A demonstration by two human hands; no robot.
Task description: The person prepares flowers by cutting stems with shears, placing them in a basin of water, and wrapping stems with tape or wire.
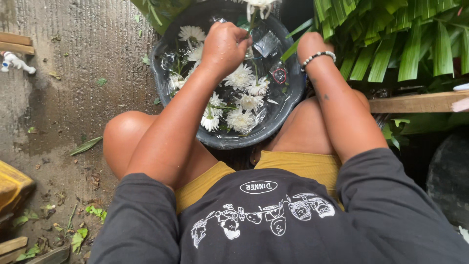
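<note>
I'm squatting over a round dark plastic basin (166, 73) w/ water in it, set on the wet concrete floor (88, 73) right btwn my knees. My left hand (224, 46) is curled into a loose fist over the basin's middle, fingers closed on a thin green flower stem (252, 22) that runs up to a white bloom (261, 5) at the top edge of view. My right hand (310, 46) is at the basin's far right rim, bent away at the wrist w/ a bead bracelet (318, 56) on it; fingers are hidden behind the wrist & leaves, so can't tell if it's open or gripping anything. White daisy-like flowers (239, 78) float in the basin, heads up, packed close & touching, w/ bits of clear plastic wrap (267, 44) among them. Long green palm-type leaves (391, 39) hang just beside the basin on the right, over a wood plank (415, 102). Loose leaf scraps (85, 145) lie on the floor at left.
</note>
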